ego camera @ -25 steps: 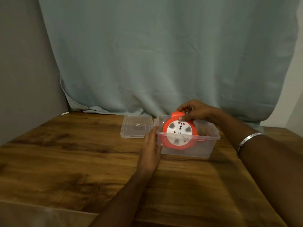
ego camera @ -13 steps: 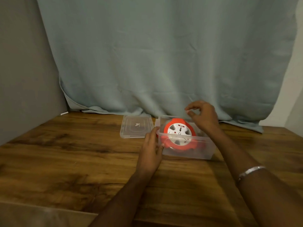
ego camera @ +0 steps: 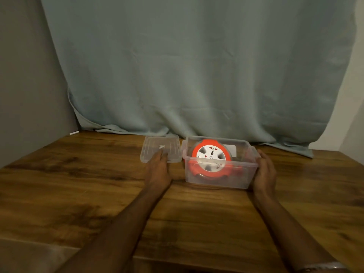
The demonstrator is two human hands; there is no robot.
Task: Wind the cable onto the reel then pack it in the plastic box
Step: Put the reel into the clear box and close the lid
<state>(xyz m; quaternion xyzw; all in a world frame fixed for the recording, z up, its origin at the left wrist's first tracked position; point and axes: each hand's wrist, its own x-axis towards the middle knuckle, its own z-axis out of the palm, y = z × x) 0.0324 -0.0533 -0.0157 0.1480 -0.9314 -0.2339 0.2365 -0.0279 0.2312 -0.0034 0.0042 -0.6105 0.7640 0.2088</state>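
An orange cable reel [ego camera: 211, 160] with a white socket face lies tilted inside the clear plastic box [ego camera: 220, 181] on the wooden table. The cable itself cannot be made out. My right hand [ego camera: 265, 174] rests flat against the box's right end wall, fingers extended. My left hand [ego camera: 158, 170] reaches over the near edge of the clear lid [ego camera: 160, 147], which lies flat just left of the box; its fingertips touch the lid.
A pale blue curtain [ego camera: 197, 75] hangs behind the table and bunches on its back edge. A grey wall [ego camera: 29, 85] stands at the left. The wooden tabletop [ego camera: 78, 194] extends toward me.
My right hand let go of the reel, which settled into the box, and moved to the box's right end. My left hand shifted from the box's left wall onto the lid.
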